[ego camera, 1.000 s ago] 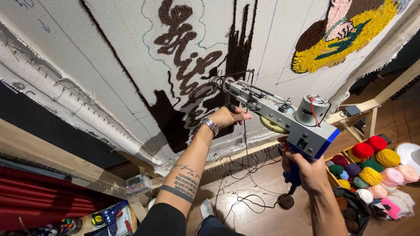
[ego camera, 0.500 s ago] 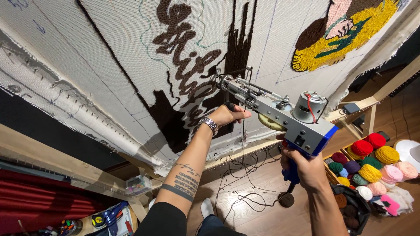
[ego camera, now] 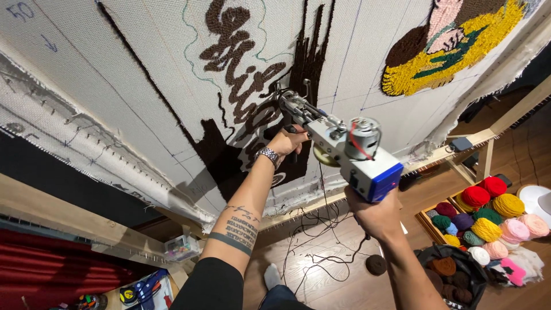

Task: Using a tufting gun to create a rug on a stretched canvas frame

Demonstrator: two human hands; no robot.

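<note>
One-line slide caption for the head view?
Both hands steady a tufting gun against stretched cloth: left hand on the front grip, right hand on the blue handle, filling brown yarn.

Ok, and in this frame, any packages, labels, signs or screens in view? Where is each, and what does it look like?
No screens or signs.
Small clear plastic box: on the wooden ledge below the stretched cloth, lower left; rectangular, colourful bits inside.
Handwritten blue marks: top left of the white cloth; a short figure with an arrow under it.
Open wooden crate: on the floor at right, holding balls of coloured yarn.
</note>
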